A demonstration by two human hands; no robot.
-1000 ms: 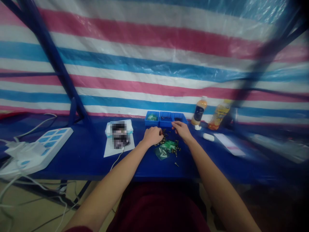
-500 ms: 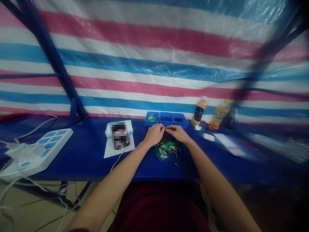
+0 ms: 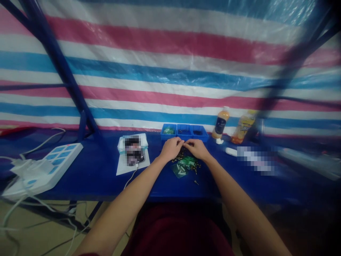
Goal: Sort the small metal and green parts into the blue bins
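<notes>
My left hand [image 3: 171,148] and my right hand [image 3: 197,148] meet over the blue table, fingertips pinched close together. Whatever lies between the fingers is too small to make out. Under and just in front of them is a loose pile of small brass-coloured screws [image 3: 197,165]. Among these lie a green packet [image 3: 188,161] and a clear bag with white pieces [image 3: 181,170]. One single screw [image 3: 196,182] rests apart, nearer the table's front edge. Right behind my hands stands a row of three joined blue bins [image 3: 184,137]; the left one holds green packets, the others small dark parts.
At left are a white power strip [image 3: 66,153] with cables and a phone [image 3: 135,158] on white paper, wired to a cable. Two drink bottles [image 3: 221,123], crumpled tissue [image 3: 219,141] and a white case [image 3: 231,152] stand at right. Blue frame bars [image 3: 61,67] slant up both sides.
The view has shifted very slightly, so everything sits a little further right and lower. My hands keep nearly the same pose, fingertips together.
</notes>
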